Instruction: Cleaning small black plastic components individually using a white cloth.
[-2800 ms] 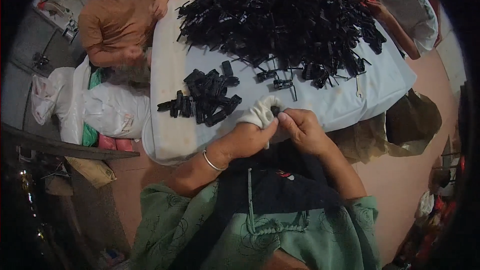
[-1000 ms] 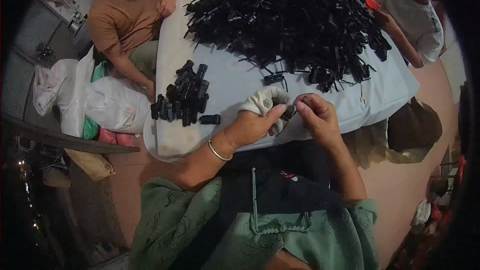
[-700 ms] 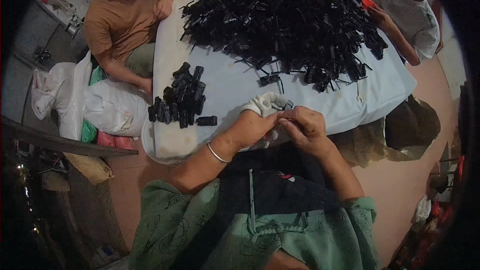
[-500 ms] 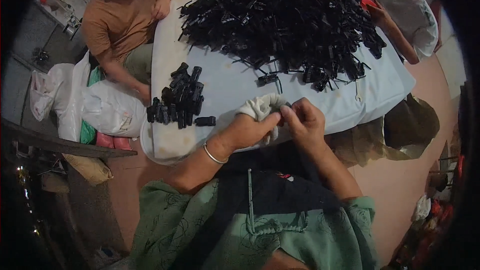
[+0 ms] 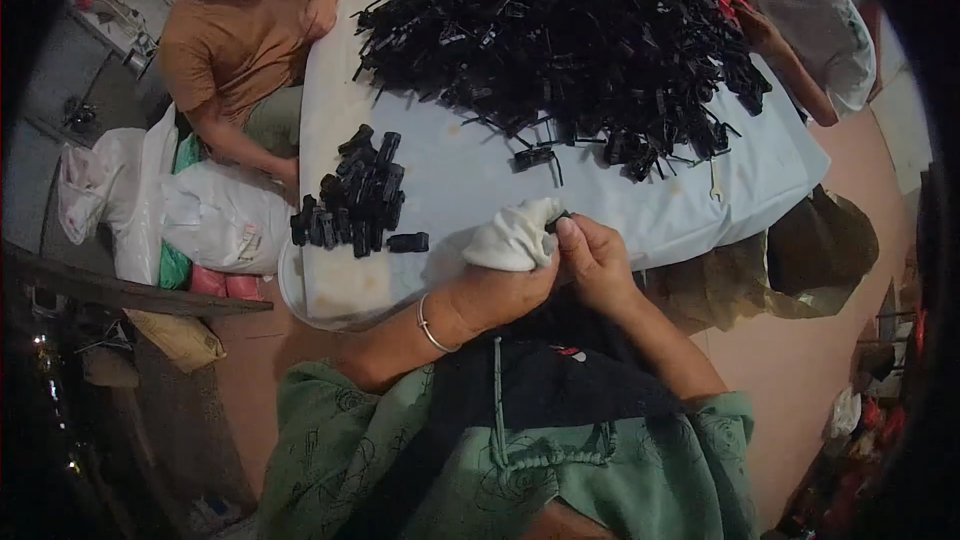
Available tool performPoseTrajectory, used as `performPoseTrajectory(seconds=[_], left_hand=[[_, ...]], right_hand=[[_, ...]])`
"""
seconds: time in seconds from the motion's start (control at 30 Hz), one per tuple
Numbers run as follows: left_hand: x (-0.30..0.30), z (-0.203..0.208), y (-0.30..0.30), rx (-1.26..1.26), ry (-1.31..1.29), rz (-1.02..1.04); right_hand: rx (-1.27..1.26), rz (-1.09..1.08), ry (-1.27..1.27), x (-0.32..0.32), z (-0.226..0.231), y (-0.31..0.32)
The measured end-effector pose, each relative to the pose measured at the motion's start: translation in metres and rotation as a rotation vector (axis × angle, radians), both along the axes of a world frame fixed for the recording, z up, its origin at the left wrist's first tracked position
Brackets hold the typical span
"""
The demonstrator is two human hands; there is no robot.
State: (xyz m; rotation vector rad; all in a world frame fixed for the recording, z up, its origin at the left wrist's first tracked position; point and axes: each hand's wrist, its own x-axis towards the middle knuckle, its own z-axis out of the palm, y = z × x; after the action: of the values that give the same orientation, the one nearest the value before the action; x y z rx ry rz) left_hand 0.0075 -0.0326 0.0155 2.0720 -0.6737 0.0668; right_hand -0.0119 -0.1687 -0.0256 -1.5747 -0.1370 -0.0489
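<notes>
My left hand (image 5: 505, 298), a silver bangle at its wrist, is closed round a bunched white cloth (image 5: 515, 237), possibly a glove, that hides most of its fingers. Meeting it at the cloth's right side, my right hand (image 5: 600, 258) pinches a small black piece (image 5: 558, 220). How far that piece reaches into the cloth is hidden. Both hands are above the table's near edge. Left of them lies a small stack of black plastic parts (image 5: 365, 190), with one black part (image 5: 408, 242) lying apart from it.
A large heap of black parts with thin rods (image 5: 560, 40) covers the far side of the white-covered table (image 5: 450, 160). A small wrench (image 5: 715, 182) lies at the right. One person (image 5: 240, 50) sits at the left, another (image 5: 810, 40) at the right. White sacks (image 5: 220, 220) stand at the left.
My left hand has turned and dropped slightly, bringing the white cloth's bunched face upward. My right hand has shifted a little left and down, keeping its pinch.
</notes>
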Motion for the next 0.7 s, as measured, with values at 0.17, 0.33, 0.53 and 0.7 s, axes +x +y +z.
performPoseTrajectory(seconds=[0.17, 0.33, 0.53, 0.7], left_hand=[[-0.001, -0.009, 0.005, -0.029, -0.245, -0.044], [0.013, -0.009, 0.007, -0.469, 0.231, -0.011], [0.020, -0.020, 0.017, -0.294, 0.280, 0.014], [0.001, 0.009, 0.013, -0.316, 0.614, -0.201]], right_hand=[[0.059, 0.035, 0.099, -0.002, 0.008, -0.004], [-0.275, 0.108, -0.010, 0.002, 0.021, -0.021], [-0.394, 0.036, -0.271, 0.008, 0.024, -0.031], [-0.053, 0.083, -0.002, 0.008, 0.019, -0.027]])
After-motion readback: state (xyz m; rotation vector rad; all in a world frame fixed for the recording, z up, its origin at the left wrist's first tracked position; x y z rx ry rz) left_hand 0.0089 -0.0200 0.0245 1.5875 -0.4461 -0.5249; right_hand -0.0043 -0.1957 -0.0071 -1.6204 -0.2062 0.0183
